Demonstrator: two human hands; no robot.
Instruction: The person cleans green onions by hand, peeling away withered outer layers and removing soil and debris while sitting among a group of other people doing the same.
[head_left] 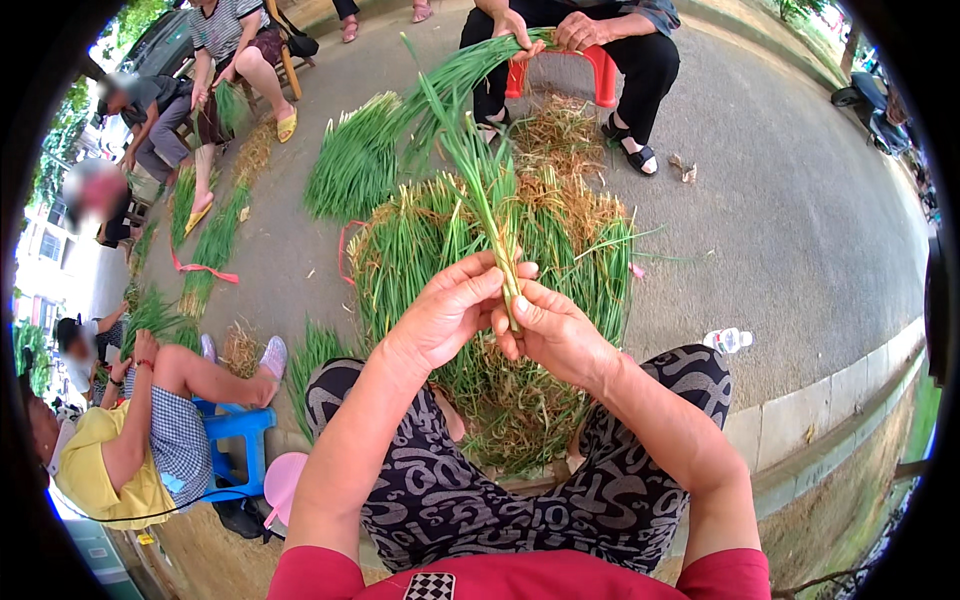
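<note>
Pavement (780, 240) serves as the work floor, apparently because it gives room to lay greens out flat. Heap (400, 265) of greens lies on it, its near end between the wearer's knees (690, 380), presumably so placed to be within reach of both hands. Co-worker (645, 75) sits opposite on a red stool (604, 75), facing the same heap, which suggests shared access. Side pile (350, 170) lies to the heap's far left, its stalks roughly aligned, probably to keep them in order. Straw (555, 125), brown and dry, lies by the co-worker's feet; more is scattered among the greens. Long bunch (450, 85) is held by the co-worker, leaves drooping leftward.

Left hand (450, 310): grasping the sprig (492, 215) by its lower stalks, thumb against fingers. Right hand (557, 330): pinching the same sprig nearer its pale base, thumb on top. Sprig stands over the heap, leaves pointing away, base toward the wearer; the two-point hold likely steadies the thin stalks and keeps the base in sight. Bottle (728, 341), clear, lies on its side near the kerb, well apart from the greens
</note>
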